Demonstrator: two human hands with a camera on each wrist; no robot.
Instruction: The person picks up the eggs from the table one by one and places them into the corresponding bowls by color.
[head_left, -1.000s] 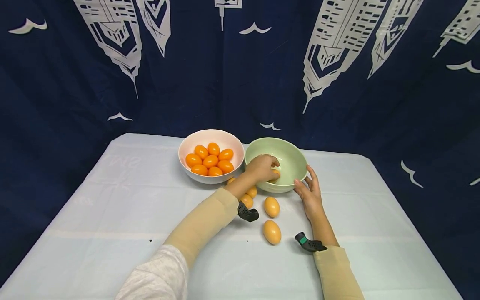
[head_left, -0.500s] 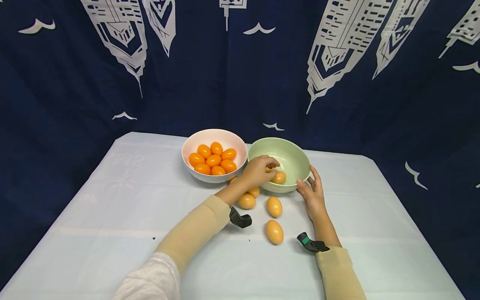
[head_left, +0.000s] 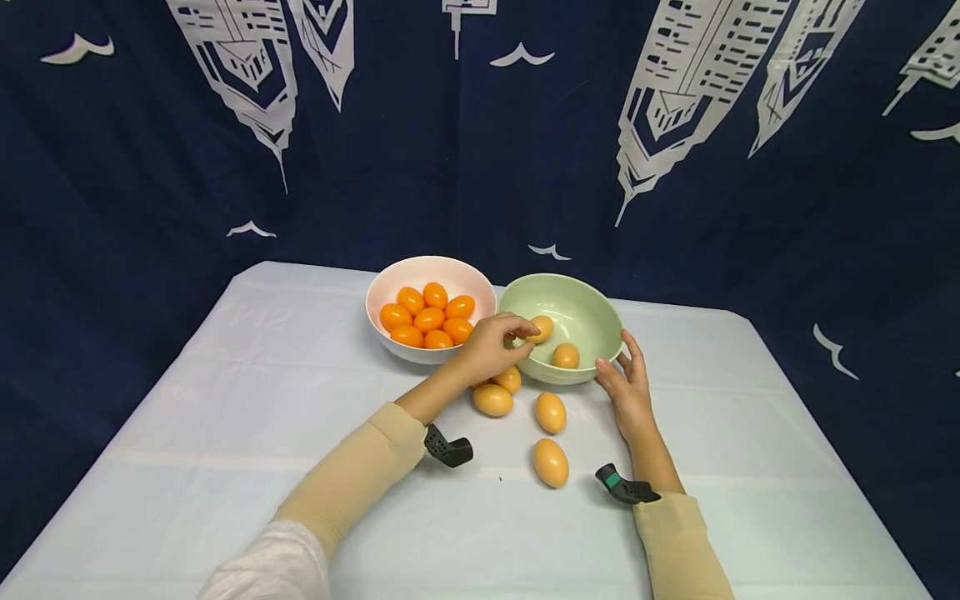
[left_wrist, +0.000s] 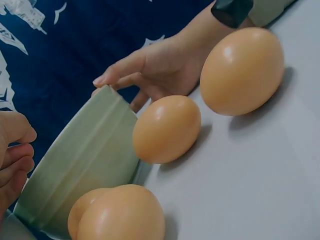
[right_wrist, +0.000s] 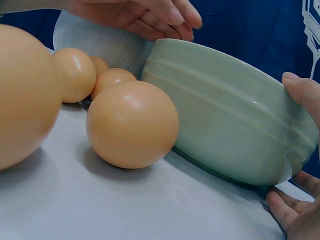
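My left hand [head_left: 491, 346] hovers at the left rim of a light green bowl [head_left: 588, 321], fingers loosely bent with nothing between them. Inside that bowl lie two tan eggs, one egg [head_left: 542, 328] beside my left fingertips and another egg [head_left: 566, 356] nearer the front. My right hand [head_left: 626, 387] holds the bowl's right side; in the right wrist view its thumb [right_wrist: 302, 92] is on the rim and its fingers reach the base. On the table before the bowl are more tan eggs: an upright-pointing egg [head_left: 551, 412], a nearer egg [head_left: 551, 463] and a sideways egg [head_left: 492, 400].
Left of the green bowl, close against it, stands a pink bowl [head_left: 381, 287] with several bright orange eggs [head_left: 429, 319]. Another tan egg [head_left: 507, 380] is partly behind the sideways one. A dark blue printed curtain [head_left: 375, 192] hangs behind the white table [head_left: 225, 400].
My left hand has let go of a tan egg in the green bowl and drawn back left to the rim, uncovering both eggs there. My right hand has kept its hold on the bowl.
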